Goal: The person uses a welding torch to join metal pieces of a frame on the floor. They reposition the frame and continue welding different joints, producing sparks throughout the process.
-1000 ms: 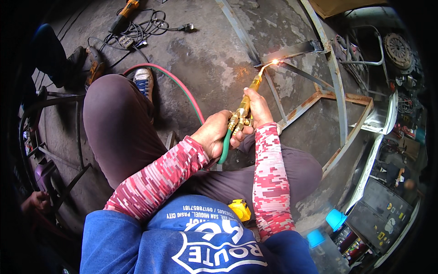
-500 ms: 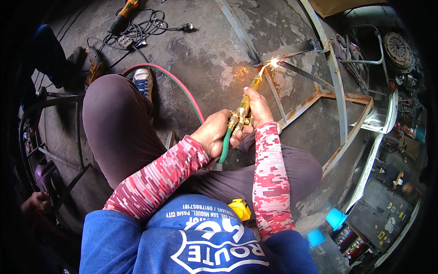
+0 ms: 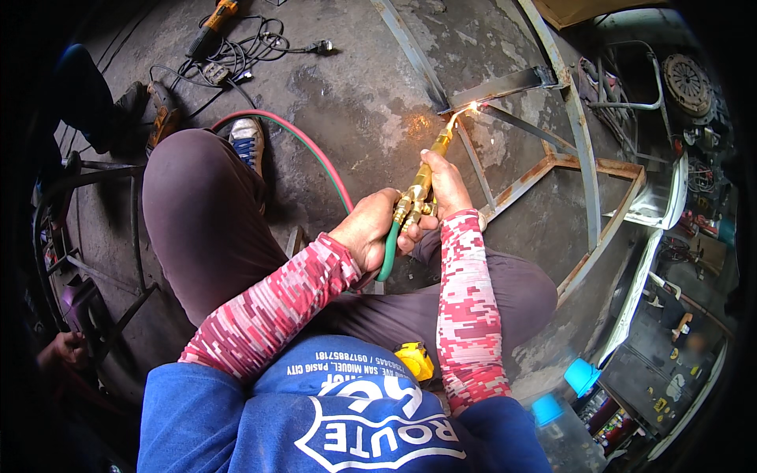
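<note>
In the head view, a brass torch (image 3: pixel 422 183) is held at the centre of the frame, gripped by the curled fingers of the left hand (image 3: pixel 369 225) and right hand (image 3: pixel 448 185). Its glowing tip is directed at a metal frame (image 3: pixel 583 158), upper right. A green hose (image 3: pixel 389 254) is attached behind.

Head-worn fisheye view, from above, facing steeply down, fairly near
</note>
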A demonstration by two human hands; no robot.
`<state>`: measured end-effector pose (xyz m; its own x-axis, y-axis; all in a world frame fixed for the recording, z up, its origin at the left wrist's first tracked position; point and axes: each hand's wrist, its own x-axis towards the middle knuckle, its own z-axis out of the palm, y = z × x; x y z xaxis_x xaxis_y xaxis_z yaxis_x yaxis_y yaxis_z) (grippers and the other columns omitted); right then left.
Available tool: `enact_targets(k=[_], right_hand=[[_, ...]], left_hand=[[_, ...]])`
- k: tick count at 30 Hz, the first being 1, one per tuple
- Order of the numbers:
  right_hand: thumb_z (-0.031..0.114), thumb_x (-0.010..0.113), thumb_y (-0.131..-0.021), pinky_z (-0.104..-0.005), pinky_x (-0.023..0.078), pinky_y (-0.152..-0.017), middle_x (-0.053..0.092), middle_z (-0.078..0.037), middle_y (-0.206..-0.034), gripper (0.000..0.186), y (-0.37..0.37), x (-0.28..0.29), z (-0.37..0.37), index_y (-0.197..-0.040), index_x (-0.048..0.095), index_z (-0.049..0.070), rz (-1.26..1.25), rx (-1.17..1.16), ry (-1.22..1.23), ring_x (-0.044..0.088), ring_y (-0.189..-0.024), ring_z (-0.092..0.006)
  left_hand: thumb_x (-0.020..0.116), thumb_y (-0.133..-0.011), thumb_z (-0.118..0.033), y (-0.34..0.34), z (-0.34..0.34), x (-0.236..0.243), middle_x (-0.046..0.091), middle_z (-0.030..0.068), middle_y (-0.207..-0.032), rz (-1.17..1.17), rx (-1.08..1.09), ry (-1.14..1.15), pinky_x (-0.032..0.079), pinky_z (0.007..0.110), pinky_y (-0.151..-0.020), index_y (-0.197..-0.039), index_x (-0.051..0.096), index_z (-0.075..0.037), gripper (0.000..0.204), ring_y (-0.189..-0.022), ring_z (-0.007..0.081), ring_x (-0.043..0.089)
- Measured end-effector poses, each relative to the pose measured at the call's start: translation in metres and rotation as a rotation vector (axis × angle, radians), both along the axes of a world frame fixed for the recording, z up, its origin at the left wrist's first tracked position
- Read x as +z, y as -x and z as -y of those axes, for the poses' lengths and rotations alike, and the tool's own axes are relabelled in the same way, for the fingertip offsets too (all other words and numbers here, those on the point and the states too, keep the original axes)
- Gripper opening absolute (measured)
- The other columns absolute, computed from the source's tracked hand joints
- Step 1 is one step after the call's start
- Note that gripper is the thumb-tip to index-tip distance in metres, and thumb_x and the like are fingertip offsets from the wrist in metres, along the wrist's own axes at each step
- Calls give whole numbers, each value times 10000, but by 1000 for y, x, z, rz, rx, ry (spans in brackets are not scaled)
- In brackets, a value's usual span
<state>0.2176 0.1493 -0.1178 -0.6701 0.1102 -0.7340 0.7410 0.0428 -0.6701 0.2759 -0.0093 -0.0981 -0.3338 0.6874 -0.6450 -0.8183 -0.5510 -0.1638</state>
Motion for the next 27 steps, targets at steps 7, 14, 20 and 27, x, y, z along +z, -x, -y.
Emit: enact_targets(k=[7, 14, 20, 27], right_hand=[[417, 675, -965, -323, 441, -664, 579, -14, -829, 327, 1, -6, -3, -950, 642, 92, 9, -37, 39, 528, -714, -140], [414, 676, -965, -323, 435, -659, 581, -12, -830, 327, 1, -4, -2, -947, 642, 89, -3, -30, 16, 529, -717, -134], [421, 676, -963, -322, 429, -680, 566, -1, -830, 324, 0, -6, -4, -951, 646, 98, -1, -20, 39, 520, -739, -133], [371, 651, -977, -347, 462, -613, 588, -22, -786, 309, -1, -15, -3, -970, 650, 62, -48, -70, 46, 564, -666, -155]], left_hand=[[187, -1128, -260, 1, -3, -1, 702, 178, -921, 6, 9, 8, 475, 229, -412, -1276, 483, 18, 433, -553, 128, 547], [194, -1127, -286, 2, -1, 3, 696, 170, -922, -1, -2, -5, 467, 220, -412, -1275, 492, 10, 445, -563, 117, 533], [189, -1140, -343, 2, -3, 4, 693, 168, -928, 8, -13, 23, 455, 214, -408, -1273, 496, -5, 475, -558, 112, 517], [189, -1149, -374, 1, -4, 0, 692, 169, -928, -8, -16, 15, 448, 216, -405, -1299, 482, -25, 479, -557, 109, 513]])
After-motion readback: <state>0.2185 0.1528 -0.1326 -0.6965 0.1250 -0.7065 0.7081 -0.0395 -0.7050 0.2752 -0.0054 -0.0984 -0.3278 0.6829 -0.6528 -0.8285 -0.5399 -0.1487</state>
